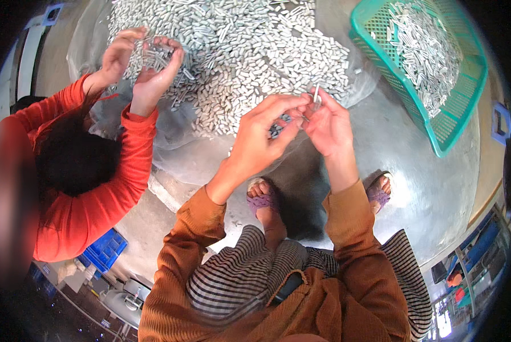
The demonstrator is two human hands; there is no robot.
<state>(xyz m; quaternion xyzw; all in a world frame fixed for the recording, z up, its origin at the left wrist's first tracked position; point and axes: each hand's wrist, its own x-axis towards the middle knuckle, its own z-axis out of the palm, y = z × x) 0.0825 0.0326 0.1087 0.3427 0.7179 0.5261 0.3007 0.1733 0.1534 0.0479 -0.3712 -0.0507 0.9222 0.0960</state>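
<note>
Both hands are raised over the near edge of a wide heap of small grey-white cylindrical pieces (227, 105). My left hand (254, 137) is curled around several darker grey pieces (278, 126) that show between its thumb and fingers. Its fingertips meet those of my right hand (331, 131). There, a thin pale rod (317, 96) stands upright, pinched in my right fingers. Which fingertips of the left hand also touch the rod is hard to make out.
The heap lies on clear plastic sheeting (173, 142) on the floor. At the upper right a green basket (438, 142) holds many slender pale rods. On the left, a person in red sleeves (136, 165) cups pieces in both hands. A blue crate (106, 251) sits behind them.
</note>
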